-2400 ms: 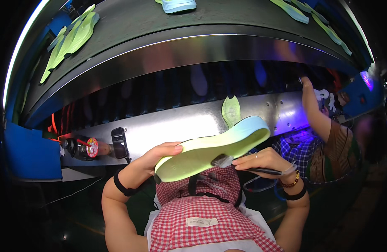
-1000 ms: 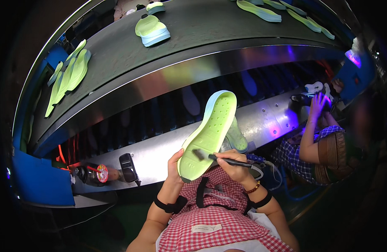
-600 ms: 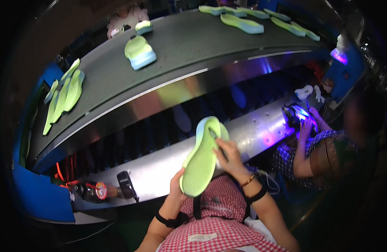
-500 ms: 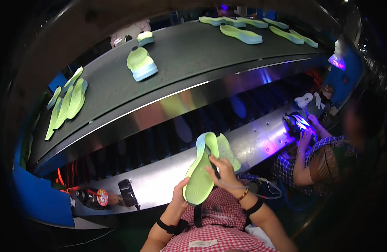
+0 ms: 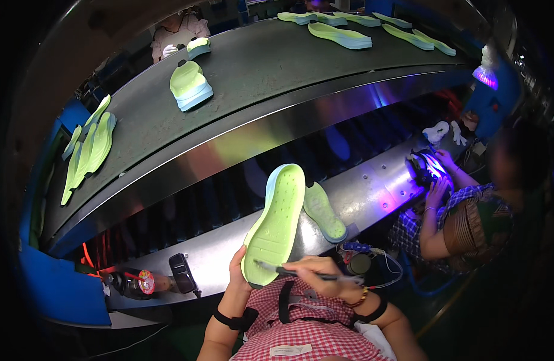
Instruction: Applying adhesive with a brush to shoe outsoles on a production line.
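Note:
Tilted up before me is a yellow-green shoe sole [image 5: 277, 216] with a pale blue sidewall, its dimpled inner face toward me. My left hand [image 5: 239, 271] grips its lower left edge near the heel. In my right hand [image 5: 319, 274] is a black-handled brush [image 5: 289, 272], its blurred tip at the sole's heel area. A second yellow-green sole [image 5: 325, 213] lies just right of the first, on the metal ledge [image 5: 222, 249].
Beyond the ledge runs a dark conveyor belt [image 5: 247, 66] carrying several soles [image 5: 340, 36]. A black phone-like object [image 5: 182, 274] and a lidded cup [image 5: 145, 281] stand at left. On the right, a co-worker's hands [image 5: 436, 186] work under purple light. Another person [image 5: 180, 33] is across the belt.
The sole in my left hand has turned its inner face toward me and risen. My right hand has moved down with the brush, from the sole's upper part to its heel. Belt soles have shifted left.

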`<state>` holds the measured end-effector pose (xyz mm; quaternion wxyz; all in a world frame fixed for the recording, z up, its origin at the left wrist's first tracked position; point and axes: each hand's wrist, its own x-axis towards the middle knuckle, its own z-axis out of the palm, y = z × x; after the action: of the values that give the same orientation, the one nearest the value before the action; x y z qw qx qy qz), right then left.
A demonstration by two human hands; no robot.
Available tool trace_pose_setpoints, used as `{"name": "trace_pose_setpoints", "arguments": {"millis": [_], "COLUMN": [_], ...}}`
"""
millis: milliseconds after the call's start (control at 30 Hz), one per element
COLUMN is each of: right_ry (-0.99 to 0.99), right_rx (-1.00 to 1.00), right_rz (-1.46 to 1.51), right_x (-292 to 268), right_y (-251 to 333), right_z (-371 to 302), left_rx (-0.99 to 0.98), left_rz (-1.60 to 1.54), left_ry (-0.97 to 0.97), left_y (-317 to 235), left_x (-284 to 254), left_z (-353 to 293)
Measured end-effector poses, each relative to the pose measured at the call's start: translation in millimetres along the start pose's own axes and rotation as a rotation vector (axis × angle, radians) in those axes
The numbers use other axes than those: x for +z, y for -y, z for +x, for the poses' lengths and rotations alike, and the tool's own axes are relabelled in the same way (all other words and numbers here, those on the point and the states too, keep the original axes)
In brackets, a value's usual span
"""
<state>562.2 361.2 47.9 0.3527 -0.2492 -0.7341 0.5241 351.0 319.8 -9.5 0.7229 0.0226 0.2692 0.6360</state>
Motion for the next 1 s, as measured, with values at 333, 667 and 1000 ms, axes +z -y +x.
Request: {"name": "trace_pose_setpoints", "arguments": {"millis": [333,667,1000], "right_ry": [-0.602,-0.599,-0.639], "right_rx": [0.261,0.231,0.265], "right_rz": [0.470,0.532,0.612], "right_x": [-47.1,-40.6,-38.8], "right_y": [-17.5,-22.9,-30.8], "right_z": [-40.1,-42.9,-48.8], "left_rx": [0.159,0.168,0.157], "left_rz": [0.359,0.431,0.544], "left_ry": [0.060,0.070,0.051], "left_y": [-6.0,-9.0,-11.4], "left_x": [9.4,16.5,18.0], "left_z": [-46.4,-58.4,-70.0]}}
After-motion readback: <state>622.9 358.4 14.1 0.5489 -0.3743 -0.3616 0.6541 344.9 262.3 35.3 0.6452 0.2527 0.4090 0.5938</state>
